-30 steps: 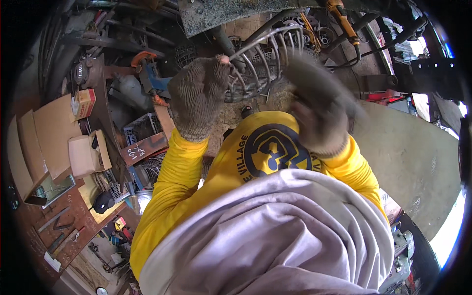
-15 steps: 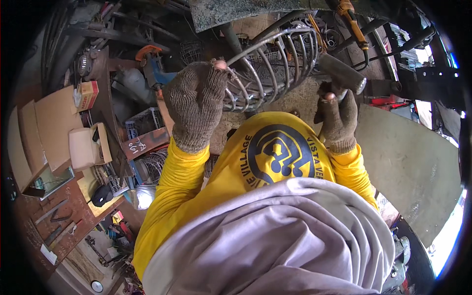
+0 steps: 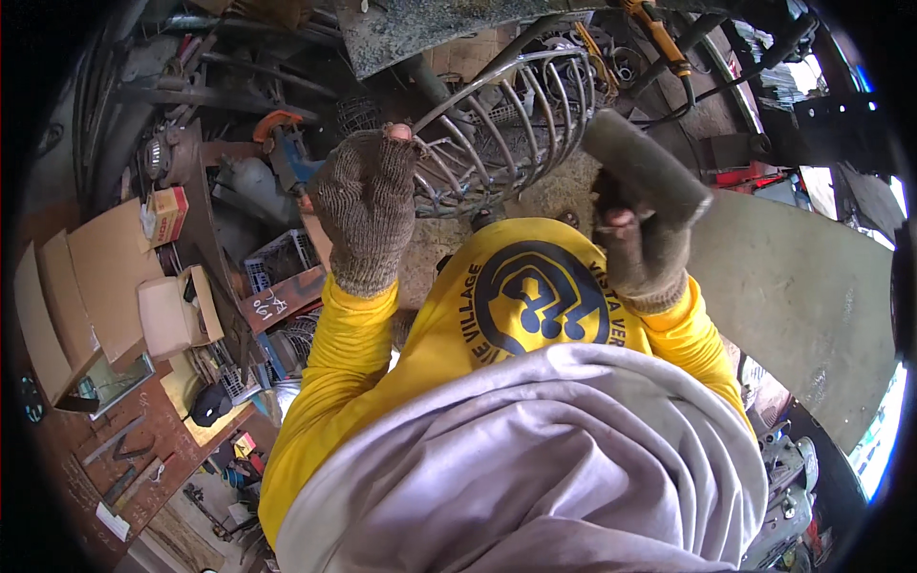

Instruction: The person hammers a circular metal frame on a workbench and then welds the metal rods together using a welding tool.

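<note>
My left hand (image 3: 368, 210), in a brown knitted glove with a bare thumb tip, is closed on the near left end of a curved steel-bar frame (image 3: 504, 164). The frame looks like a ribbed basket of bent rods and stretches away to the right. In front of my right shoulder, my gloved right hand (image 3: 652, 250) grips a hammer (image 3: 648, 167). Its thick cylindrical grey head is up close and apart from the frame. The handle is mostly hidden by the hand and the head.
A rough metal plate (image 3: 420, 33) juts over the far side. An orange power tool (image 3: 661, 40) with a cord lies at the far right. On the right leans a large greenish-grey sheet (image 3: 793, 306). Cardboard boxes (image 3: 100, 272) and a cluttered brown bench (image 3: 158, 449) stand left.
The hammer has come up closer to me, and its head looks larger. My left hand stays closed on the steel frame; the whole view has shifted slightly.
</note>
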A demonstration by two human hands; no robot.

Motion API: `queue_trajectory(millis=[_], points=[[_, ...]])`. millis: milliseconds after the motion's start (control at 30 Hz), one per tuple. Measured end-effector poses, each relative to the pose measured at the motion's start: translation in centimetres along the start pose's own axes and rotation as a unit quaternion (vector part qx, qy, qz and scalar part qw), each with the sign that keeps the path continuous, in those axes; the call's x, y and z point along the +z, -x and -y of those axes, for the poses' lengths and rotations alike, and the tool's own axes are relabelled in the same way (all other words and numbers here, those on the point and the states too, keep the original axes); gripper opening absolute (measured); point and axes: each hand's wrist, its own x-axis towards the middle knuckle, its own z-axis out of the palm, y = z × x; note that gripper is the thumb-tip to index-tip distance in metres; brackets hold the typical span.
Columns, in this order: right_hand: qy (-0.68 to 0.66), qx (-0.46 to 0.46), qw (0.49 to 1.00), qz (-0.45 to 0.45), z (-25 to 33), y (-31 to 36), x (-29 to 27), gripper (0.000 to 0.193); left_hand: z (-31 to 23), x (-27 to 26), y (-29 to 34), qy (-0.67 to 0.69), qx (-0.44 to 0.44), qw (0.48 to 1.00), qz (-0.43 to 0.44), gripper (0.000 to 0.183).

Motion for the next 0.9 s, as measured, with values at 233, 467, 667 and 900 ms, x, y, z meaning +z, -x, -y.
queue_trajectory(millis=[233,467,667,900], points=[[0.172,0.019,0.984,0.043,1.6,-1.7,0.3,0.033,0.0,-0.3,0.1,-0.08,0.021,0.996,0.03,0.028],[-0.273,-0.175,0.936,0.137,2.5,-2.6,-1.9,0.031,-1.0,-0.9,0.1,-0.017,-0.009,1.0,-0.008,0.031],[0.069,-0.016,0.997,0.026,1.4,-1.4,0.8,0.034,1.4,-1.2,0.7,-0.013,-0.021,1.0,0.003,0.031],[-0.519,0.077,0.851,-0.041,2.0,-0.4,-1.1,0.039,0.4,-0.4,0.1,-0.063,0.023,0.998,-0.018,0.03]])
